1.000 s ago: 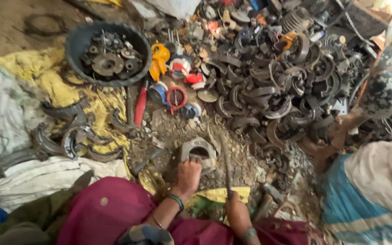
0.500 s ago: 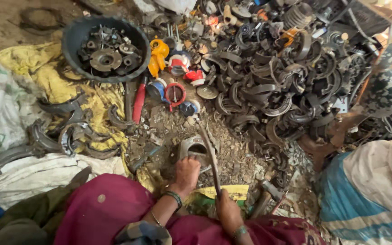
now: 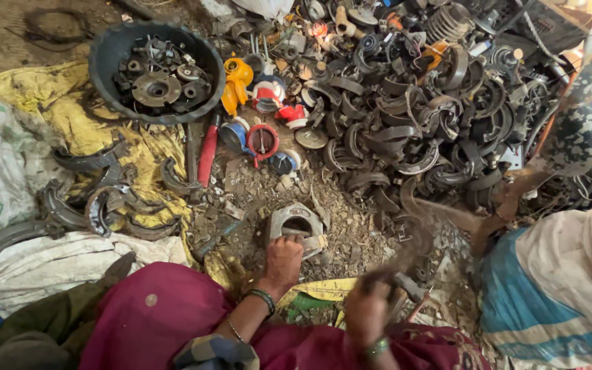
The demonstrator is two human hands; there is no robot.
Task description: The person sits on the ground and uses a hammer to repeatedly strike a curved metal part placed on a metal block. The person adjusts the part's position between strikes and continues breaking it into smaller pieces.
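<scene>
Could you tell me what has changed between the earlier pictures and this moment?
The right hand has swung its hammer down and to the right; earlier the handle stood up over the grey metal part, and now it is a blur off to that part's right. The left hand still holds the part on the ground. The black tub and scrap pile are unchanged.

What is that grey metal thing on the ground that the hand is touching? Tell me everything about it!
The grey, dull metal casting is a blocky frame with rounded corners and a dark opening through its middle. It looks worn and dusty. It lies flat on the dirt ground strewn with chips, in front of the heap of dark curved metal pieces. The left hand rests its fingers on the near edge. The blurred right hand is apart from it.
</scene>
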